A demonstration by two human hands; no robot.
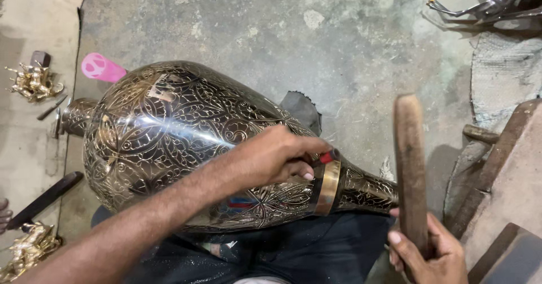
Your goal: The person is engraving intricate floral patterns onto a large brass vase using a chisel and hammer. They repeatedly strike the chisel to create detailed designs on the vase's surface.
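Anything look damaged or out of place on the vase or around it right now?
Nothing stands out. The engraved vase lies on its side across the lap, with no dent or crack visible. The left hand presses a small tool at the plain band on the neck; the right hand holds a wooden stick upright.

Dim, flat indoor light falls from above on a grey concrete floor (350, 47). A bright streak of glare runs across the shiny engraved metal vase (169, 131). Shadows are soft and short. The wooden stick (411, 171) near the camera looks slightly blurred. Edges bend a little, as with a wide lens.
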